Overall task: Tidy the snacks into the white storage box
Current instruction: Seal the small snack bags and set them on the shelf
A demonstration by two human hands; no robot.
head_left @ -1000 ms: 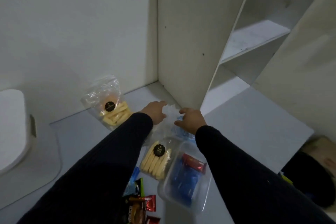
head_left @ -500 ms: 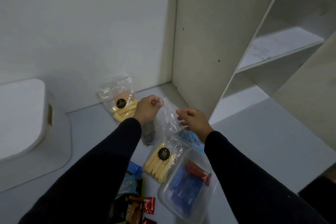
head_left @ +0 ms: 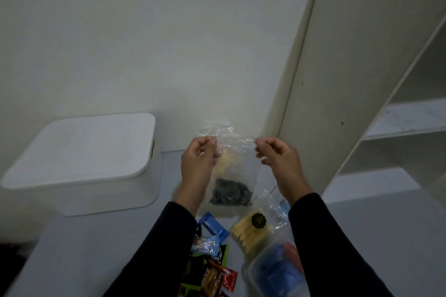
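Closed rounded-corner white plastic storage box (head_left: 96, 159), at nine o'clock: plain white, lid and walls alike. Clear crinkled plastic bag (head_left: 226, 169), centre: transparent, with a black clump low inside and a pale yellow patch showing behind its upper part. Clear packet of pale yellow stick biscuits (head_left: 251, 231), at five o'clock: cream sticks under a round black sticker. Clear lidded plastic tub (head_left: 277, 270), beyond it at five o'clock: blue and red contents. Heap of small wrapped snacks (head_left: 210, 260), at six o'clock: blue, silver-blue, green, brown and red wrappers. Long knitted sleeves (head_left: 333, 248): black. Flat tabletop (head_left: 84, 248): pale grey. Open shelving unit (head_left: 362, 79), at two o'clock: off-white.
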